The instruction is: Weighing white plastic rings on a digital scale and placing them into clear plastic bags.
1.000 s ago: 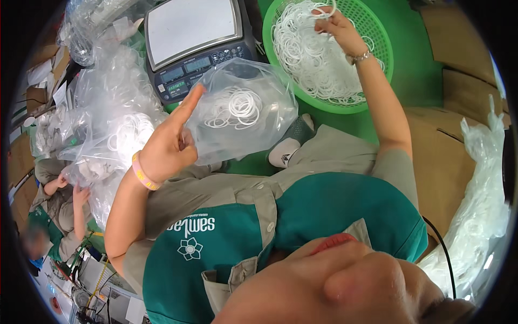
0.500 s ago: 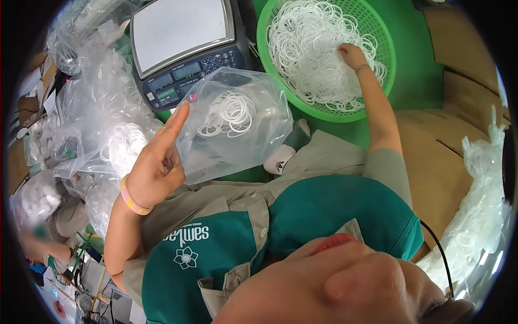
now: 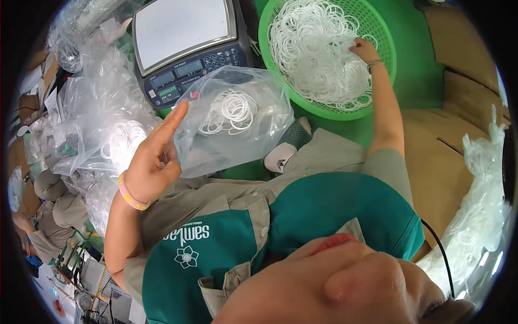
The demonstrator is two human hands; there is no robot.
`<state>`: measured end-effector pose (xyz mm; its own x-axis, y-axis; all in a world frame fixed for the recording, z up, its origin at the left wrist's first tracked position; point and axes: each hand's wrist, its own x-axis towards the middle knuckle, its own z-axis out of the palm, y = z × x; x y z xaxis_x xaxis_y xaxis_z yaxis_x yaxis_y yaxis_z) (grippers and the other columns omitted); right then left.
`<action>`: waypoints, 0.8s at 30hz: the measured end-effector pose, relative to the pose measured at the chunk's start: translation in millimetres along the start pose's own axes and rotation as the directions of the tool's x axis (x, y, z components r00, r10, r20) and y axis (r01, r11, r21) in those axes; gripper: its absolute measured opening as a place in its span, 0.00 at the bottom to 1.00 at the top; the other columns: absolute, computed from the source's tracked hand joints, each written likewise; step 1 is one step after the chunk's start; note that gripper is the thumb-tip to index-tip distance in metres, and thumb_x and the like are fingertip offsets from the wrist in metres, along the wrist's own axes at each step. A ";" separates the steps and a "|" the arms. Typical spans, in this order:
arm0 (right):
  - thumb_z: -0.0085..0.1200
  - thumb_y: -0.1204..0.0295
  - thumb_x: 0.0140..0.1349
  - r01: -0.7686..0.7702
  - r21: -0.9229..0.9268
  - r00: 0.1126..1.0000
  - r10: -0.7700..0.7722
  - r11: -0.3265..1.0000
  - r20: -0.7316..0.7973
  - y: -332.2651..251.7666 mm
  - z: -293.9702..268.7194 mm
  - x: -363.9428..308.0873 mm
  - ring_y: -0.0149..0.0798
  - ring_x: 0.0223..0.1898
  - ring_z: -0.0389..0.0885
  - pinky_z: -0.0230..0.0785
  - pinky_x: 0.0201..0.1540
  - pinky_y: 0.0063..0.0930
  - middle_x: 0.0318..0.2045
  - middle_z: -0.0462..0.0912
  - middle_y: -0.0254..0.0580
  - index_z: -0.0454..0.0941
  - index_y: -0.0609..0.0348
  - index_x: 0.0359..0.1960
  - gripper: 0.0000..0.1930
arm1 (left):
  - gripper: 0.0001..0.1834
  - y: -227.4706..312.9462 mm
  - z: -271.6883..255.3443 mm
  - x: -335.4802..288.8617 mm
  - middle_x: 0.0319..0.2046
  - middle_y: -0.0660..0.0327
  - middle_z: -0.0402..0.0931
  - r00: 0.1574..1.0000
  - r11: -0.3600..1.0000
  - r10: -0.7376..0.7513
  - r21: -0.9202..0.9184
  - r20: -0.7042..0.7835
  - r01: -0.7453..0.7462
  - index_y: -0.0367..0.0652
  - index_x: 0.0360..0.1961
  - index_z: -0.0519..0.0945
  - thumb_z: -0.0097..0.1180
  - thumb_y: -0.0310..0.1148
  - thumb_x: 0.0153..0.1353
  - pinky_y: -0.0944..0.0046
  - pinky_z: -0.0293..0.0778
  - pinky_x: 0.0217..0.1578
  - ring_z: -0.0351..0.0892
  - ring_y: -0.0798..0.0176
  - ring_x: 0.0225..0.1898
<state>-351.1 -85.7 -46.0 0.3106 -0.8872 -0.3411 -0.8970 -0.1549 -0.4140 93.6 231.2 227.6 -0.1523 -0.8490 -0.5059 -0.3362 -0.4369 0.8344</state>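
At the basket's right side, my right hand has its fingers bunched together among the white rings. A heap of these thin, loose rings lies in a round green plastic basket. My left hand is at the left edge of a clear plastic bag, its index finger stretched along the edge and its thumb bent in. The bag's film partly hides the grip. Inside the bag sits a small tangle of white rings.
A digital counting scale with a bare white plate stands beyond the bag. More clear bags are piled on the left, one with a bundle of rings. Cardboard and wrapped plastic lie right. Another person sits far left.
My right hand has moved slightly to the right in the basket, and the rings near it have shifted. My left hand and the bag have barely moved. The person at far left has changed position.
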 end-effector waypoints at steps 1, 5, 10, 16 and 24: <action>0.57 0.64 0.43 0.052 0.188 0.997 -0.040 0.981 -0.067 -12.3 7.3 6.0 0.34 0.22 0.72 0.64 0.27 0.27 0.21 0.76 0.40 0.73 0.58 0.26 0.12 | 0.43 -1.1 1.0 -4.8 0.60 0.57 0.52 0.999 0.999 -0.032 0.010 -0.021 0.032 0.45 0.60 0.55 0.37 0.13 0.34 0.78 0.59 0.21 0.59 0.77 0.19; 0.56 0.65 0.44 -0.113 0.020 0.982 0.115 0.993 -0.151 -3.2 -19.8 5.6 0.38 0.24 0.75 0.67 0.29 0.30 0.24 0.78 0.41 0.75 0.58 0.30 0.13 | 0.43 2.1 0.3 -4.2 0.60 0.57 0.53 1.000 0.999 -0.008 0.033 0.004 0.008 0.44 0.60 0.55 0.37 0.14 0.34 0.78 0.59 0.21 0.58 0.77 0.19; 0.47 0.72 0.49 -0.071 -0.234 0.877 -0.052 0.970 -0.478 -11.7 -2.3 0.8 0.44 0.39 0.74 0.68 0.40 0.36 0.35 0.77 0.47 0.76 0.52 0.34 0.10 | 0.41 5.0 0.4 -1.9 0.59 0.56 0.55 1.000 1.000 0.022 -0.004 0.016 -0.022 0.43 0.59 0.58 0.37 0.14 0.35 0.77 0.59 0.22 0.59 0.77 0.20; 0.48 0.67 0.50 -0.072 -0.550 0.995 0.097 0.832 0.015 -65.4 74.3 7.5 0.42 0.45 0.72 0.63 0.45 0.41 0.45 0.73 0.39 0.71 0.49 0.42 0.15 | 0.35 4.3 -4.5 0.0 0.47 0.52 0.69 0.992 0.991 0.042 0.121 0.117 -0.057 0.44 0.50 0.71 0.36 0.14 0.35 0.76 0.56 0.22 0.58 0.66 0.57; 0.61 0.67 0.44 -0.143 0.336 0.983 0.094 0.931 0.157 -10.6 -6.2 -7.0 0.22 0.18 0.62 0.57 0.22 0.19 0.14 0.66 0.24 0.73 0.56 0.20 0.09 | 0.34 0.4 -4.6 1.3 0.55 0.52 0.62 0.994 0.988 0.086 0.121 0.065 -0.093 0.44 0.51 0.70 0.36 0.13 0.37 0.78 0.56 0.22 0.64 0.79 0.29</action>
<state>-345.6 -80.6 -34.0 0.2702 -0.8187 -0.5067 -0.7740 0.1284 -0.6201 97.6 228.5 228.3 -0.2404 -0.8624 -0.4455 -0.4301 -0.3168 0.8454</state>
